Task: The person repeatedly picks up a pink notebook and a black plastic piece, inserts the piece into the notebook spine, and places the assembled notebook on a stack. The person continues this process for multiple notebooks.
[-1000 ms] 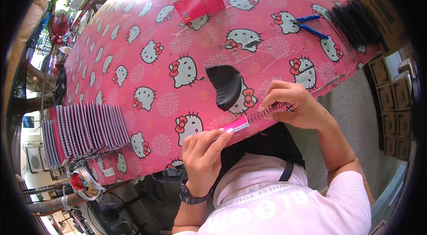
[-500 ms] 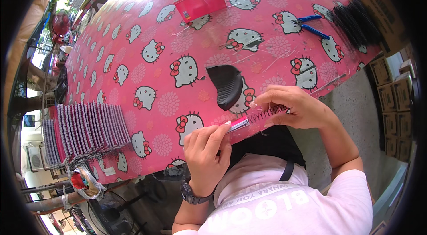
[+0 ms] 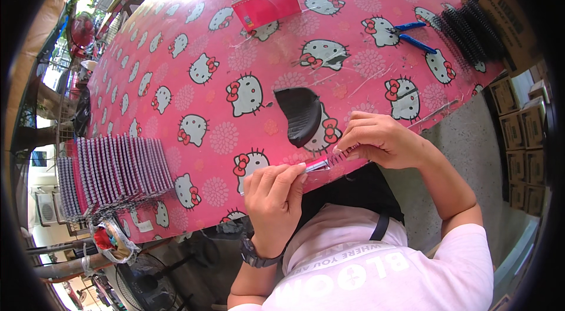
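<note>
My left hand [image 3: 272, 193] pinches a thin pink-covered pad of white pages [image 3: 316, 165], probably a small notebook, at the table's near edge. Its end sticks out past the thumb and fingertips toward the right. Against that end sits a dark spiral binding coil [image 3: 335, 158], which my right hand [image 3: 382, 139] grips with bent fingers. Most of the coil is hidden under those fingers, and how far it runs through the pad's holes is too small to tell. Just beyond both hands lies a black, curved, ribbed piece [image 3: 299, 117] on the pink tablecloth [image 3: 235, 140].
Several spiral-bound notebooks [image 3: 120, 170] stand in a row at the left. A pink stack of pads [image 3: 268, 6] is at the far side. Blue-handled pliers [image 3: 416, 44], a heap of black coils [image 3: 468, 34] and a cardboard box [image 3: 509, 17] are at the right.
My right hand has shifted left, closer to the pad, and less coil shows between hand and pad. My left hand has hardly moved.
</note>
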`<state>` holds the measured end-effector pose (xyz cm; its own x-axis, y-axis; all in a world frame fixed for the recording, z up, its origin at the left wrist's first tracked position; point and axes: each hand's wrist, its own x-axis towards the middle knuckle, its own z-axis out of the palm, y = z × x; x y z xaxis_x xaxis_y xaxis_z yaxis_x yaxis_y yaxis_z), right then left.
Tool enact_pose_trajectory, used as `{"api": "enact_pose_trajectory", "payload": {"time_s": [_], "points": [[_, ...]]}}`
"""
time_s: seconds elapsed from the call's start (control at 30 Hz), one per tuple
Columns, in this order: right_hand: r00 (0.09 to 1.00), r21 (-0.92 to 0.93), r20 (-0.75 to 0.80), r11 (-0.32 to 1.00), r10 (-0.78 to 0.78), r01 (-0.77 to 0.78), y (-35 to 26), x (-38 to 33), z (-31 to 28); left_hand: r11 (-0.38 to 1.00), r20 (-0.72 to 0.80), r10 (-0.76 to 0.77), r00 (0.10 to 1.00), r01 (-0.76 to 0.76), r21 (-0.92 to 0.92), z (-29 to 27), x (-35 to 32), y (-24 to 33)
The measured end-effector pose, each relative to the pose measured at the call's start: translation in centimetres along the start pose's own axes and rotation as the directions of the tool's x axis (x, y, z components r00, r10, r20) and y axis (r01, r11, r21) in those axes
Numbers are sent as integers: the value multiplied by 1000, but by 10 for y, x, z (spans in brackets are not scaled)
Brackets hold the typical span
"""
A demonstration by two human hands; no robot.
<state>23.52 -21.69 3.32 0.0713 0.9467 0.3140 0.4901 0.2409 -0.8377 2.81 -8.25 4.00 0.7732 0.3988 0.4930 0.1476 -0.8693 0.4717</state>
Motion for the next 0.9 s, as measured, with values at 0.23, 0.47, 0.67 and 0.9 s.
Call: {"api": "enact_pose_trajectory", "payload": {"time_s": [0.23,0.47,0.67,0.9], "points": [[999,-6,-38,1000,22,-22,-1,-3,2,998,9,-54,998,54,15,3,2,7],[998,-13,-64,1000,0,-1,1,-2,4,996,13,-11,1000,10,85,10,2,2],[997,16,-56,999,50,-49,1,-2,6,994,14,-49,999,48,94,8,2,7],[984,11,40,985,172,-173,-13,-3,11,998,43,2,999,-4,62,10,-1,9]]}}
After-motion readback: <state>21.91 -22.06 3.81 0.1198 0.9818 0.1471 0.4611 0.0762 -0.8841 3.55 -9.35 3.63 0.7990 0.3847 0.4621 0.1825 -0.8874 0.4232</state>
